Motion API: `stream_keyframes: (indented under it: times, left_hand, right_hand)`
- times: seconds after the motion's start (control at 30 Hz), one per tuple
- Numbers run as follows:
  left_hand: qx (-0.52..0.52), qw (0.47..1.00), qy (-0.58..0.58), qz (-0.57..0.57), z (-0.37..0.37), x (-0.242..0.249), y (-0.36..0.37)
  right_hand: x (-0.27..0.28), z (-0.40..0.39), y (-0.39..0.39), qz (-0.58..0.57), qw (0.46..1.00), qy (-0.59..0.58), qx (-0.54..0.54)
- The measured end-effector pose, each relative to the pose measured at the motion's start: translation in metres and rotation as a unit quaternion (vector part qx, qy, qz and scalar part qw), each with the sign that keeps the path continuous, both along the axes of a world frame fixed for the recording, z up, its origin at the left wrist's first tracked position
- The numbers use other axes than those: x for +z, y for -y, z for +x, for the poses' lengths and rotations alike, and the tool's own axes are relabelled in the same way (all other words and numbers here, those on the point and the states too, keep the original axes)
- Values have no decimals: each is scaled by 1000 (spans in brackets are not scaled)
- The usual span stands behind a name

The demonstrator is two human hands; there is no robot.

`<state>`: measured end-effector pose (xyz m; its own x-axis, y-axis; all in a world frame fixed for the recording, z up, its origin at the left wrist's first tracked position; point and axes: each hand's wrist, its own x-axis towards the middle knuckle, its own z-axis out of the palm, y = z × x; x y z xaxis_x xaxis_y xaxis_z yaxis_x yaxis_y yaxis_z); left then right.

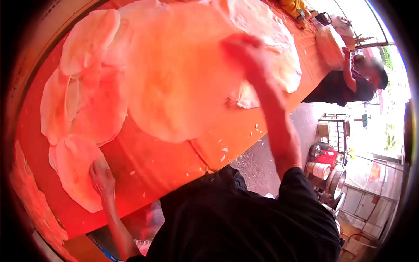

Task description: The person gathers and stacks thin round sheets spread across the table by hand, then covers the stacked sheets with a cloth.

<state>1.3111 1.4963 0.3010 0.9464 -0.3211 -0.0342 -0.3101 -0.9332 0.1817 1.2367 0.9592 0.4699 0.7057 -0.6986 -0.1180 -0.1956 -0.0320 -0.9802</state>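
Thin pale round sheets that look like flatbread or rolled dough overlap across an orange-red tabletop [148, 192]. My left hand [103, 177] rests on the right side of a smaller sheet [77, 168] at the near left, its fingers stretched over the surface. My right hand [246, 52] is smeared by motion at the right side of a large sheet [174, 83] in the middle; whether it holds anything cannot be made out. More sheets [91, 41] lie at the far left, and a crumpled layer [262, 26] spreads at the far right.
Small white scraps [224, 149] dot the table's near edge. A person in dark clothes [349, 85] is at the table's right end, near a clear plastic bag [329, 46]. Pots and pans [336, 183] and a metal rack [334, 126] stand on the right.
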Motion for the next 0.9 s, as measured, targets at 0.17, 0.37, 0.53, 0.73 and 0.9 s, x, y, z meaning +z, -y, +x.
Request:
stream_keyframes:
  times: [0.17, 0.37, 0.53, 0.73, 0.9]
  left_hand:
    - [-20, 996, -57, 72, -3, 17, 11]
    - [-118, 992, -49, -4, -20, 42, 38]
    - [-32, 997, 45, 52, -6, 3, -1]
    - [56, 993, 104, 2, -5, 21, -33]
    - [-60, 992, 40, -106, -52, 92, 34]
  right_hand:
    - [9, -78, 153, -131, 986, 24, -96]
    - [-54, -155, 187, -508, 776, -244, -282]
    - [-100, -122, 42, -303, 942, -133, -46]
    - [-127, -72, -101, 2, 975, -127, 181]
    - [-134, -14, -201, 360, 870, -158, 299]
